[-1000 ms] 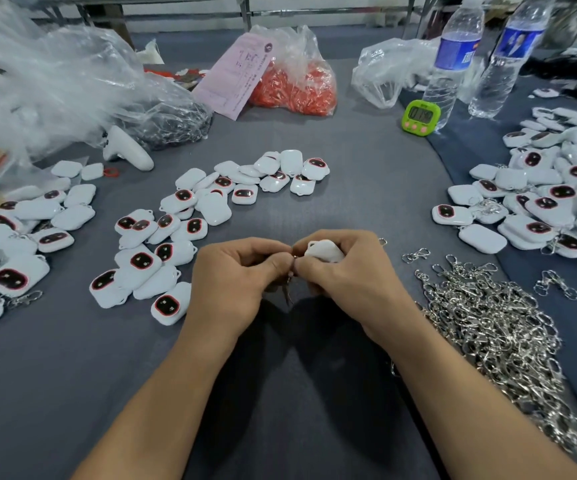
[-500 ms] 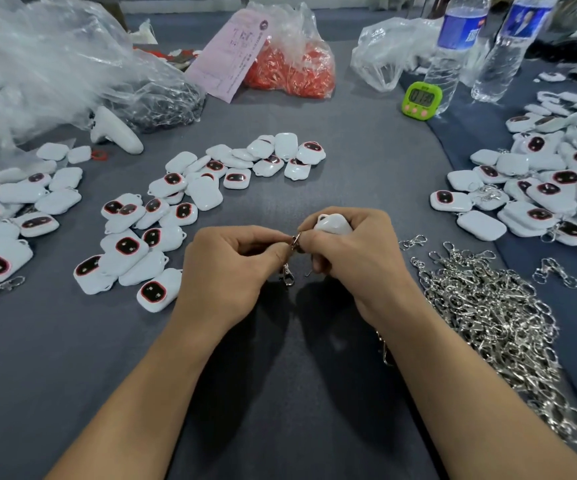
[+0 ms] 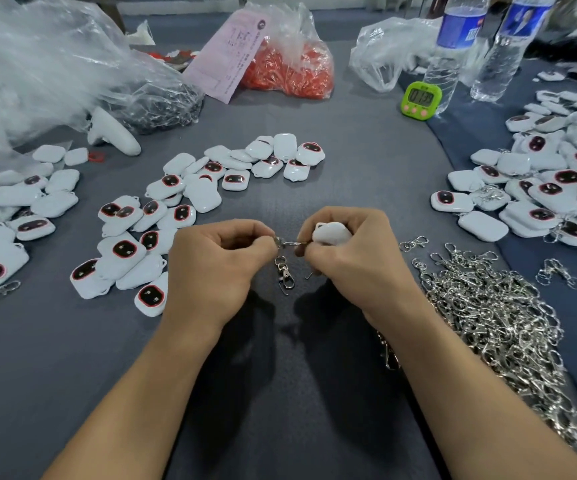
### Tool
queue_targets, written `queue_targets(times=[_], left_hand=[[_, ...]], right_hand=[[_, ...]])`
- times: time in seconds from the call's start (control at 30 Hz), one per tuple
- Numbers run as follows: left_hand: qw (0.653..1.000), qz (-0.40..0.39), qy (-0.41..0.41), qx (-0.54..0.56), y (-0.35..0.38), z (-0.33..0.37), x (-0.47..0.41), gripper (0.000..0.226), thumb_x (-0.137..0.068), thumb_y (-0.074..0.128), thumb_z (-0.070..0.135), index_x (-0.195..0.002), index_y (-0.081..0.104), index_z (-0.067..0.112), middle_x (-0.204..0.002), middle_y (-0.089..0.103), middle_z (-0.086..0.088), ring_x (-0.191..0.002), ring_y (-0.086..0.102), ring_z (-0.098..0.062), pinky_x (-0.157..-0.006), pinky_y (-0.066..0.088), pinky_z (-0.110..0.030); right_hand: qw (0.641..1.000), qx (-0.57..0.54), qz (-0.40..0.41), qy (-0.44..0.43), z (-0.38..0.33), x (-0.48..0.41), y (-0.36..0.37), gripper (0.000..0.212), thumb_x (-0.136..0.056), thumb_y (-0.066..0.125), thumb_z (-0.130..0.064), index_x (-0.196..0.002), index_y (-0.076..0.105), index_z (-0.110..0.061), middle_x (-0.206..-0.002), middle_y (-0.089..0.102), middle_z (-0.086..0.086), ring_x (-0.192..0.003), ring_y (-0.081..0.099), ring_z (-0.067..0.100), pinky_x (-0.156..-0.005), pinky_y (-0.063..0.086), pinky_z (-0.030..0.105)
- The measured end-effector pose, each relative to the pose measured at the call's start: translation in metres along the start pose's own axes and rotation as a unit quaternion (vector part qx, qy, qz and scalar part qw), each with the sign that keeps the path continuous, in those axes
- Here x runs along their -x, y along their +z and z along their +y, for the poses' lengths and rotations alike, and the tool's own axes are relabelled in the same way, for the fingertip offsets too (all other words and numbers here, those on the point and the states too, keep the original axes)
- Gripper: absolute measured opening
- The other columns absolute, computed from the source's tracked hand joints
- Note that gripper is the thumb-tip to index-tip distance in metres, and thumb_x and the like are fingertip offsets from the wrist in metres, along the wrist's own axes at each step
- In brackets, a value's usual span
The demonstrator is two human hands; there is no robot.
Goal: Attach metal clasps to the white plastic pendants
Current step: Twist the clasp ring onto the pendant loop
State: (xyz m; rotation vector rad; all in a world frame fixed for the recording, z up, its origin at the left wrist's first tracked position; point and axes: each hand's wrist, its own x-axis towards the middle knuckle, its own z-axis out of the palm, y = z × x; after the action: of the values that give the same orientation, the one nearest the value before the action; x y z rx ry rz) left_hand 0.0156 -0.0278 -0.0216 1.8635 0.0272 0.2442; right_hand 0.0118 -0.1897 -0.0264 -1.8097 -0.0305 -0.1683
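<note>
Three loose heaps of white pendants (image 3: 200, 197) spread over the grey cloth table (image 3: 359, 168), with one pile of metal clasps (image 3: 488, 313) at right. Two water bottles (image 3: 446, 53) and one green timer (image 3: 421, 98) stand beyond. Mid-table, the right hand (image 3: 353, 265) grips one pendant (image 3: 332, 233). The left hand (image 3: 218, 268) pinches its clasp (image 3: 285, 271), which hangs lengthwise straight down, hook lowest.

Over table (image 3: 280, 427) centre, left hand (image 3: 218, 268) and right hand (image 3: 353, 261) are meeting, clasp (image 3: 285, 271) hanging between, pendant (image 3: 332, 233) sitting in the right. Left and behind, loose pendants (image 3: 124, 247) are lying; right, clasp pile (image 3: 488, 323), pendant pile (image 3: 539, 195) beyond. At back, bags (image 3: 287, 60), timer (image 3: 421, 99), bottles (image 3: 446, 53) are standing.
</note>
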Motion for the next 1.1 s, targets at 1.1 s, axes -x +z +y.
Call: queue_targets(times=[1.1], left_hand=[[0.997, -0.043, 0.033, -0.055, 0.0009, 0.0009, 0.0026, 0.01, -0.069, 0.074, 0.028, -0.07, 0.077, 0.038, -0.058, 0.069, 0.012, -0.049, 0.056, 0.003, -0.05, 0.041, -0.01]], right_hand=[[0.994, 0.094, 0.021, -0.058, -0.0087, 0.0068, 0.0012, 0.023, -0.08, 0.079, -0.008, -0.073, 0.08, -0.03, -0.067, 0.073, -0.016, -0.069, 0.069, 0.001, -0.061, 0.05, 0.011]])
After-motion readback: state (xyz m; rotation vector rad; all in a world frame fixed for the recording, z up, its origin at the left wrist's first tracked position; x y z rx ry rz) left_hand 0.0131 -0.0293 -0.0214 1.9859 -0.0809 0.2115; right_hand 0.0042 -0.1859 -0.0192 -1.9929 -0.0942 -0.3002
